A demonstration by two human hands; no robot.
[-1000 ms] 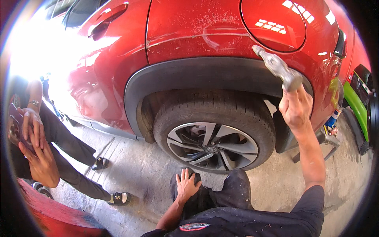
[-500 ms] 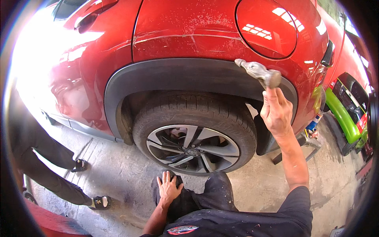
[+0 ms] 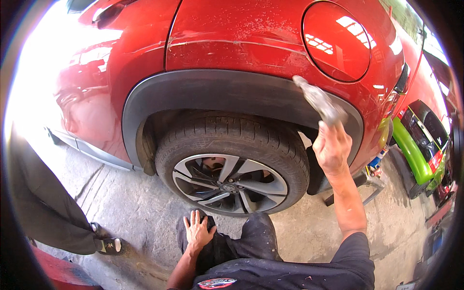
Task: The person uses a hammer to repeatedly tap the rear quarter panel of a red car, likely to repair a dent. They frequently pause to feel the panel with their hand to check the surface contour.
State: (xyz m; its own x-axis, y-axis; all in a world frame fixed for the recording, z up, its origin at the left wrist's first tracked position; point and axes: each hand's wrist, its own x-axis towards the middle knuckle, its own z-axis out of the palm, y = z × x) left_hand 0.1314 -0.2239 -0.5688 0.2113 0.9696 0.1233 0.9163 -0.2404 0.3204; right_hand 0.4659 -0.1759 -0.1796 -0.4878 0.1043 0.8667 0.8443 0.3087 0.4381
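Observation:
In my raised right hand is a hammer, gripped by its handle, the metal head smeared by motion. The head is in front of the black wheel-arch trim and the lower edge of the red car panel; whether it touches is hard to tell. Scratches and a scuffed crease run across that panel, left of the round fuel flap. My left hand lies flat on my knee, fingers spread, holding nothing. Between my hands and the arch stands the car's wheel.
A person in dark trousers and sandals stands at the left. To the right, a small stand carries bottles and small items. Beyond it sits a bright green car part. A red object lies at lower left.
The hammer and my right hand have moved slightly lower in the view, and the hammer head's angle has changed. The view has shifted a little. The person at left has stepped closer together with their feet.

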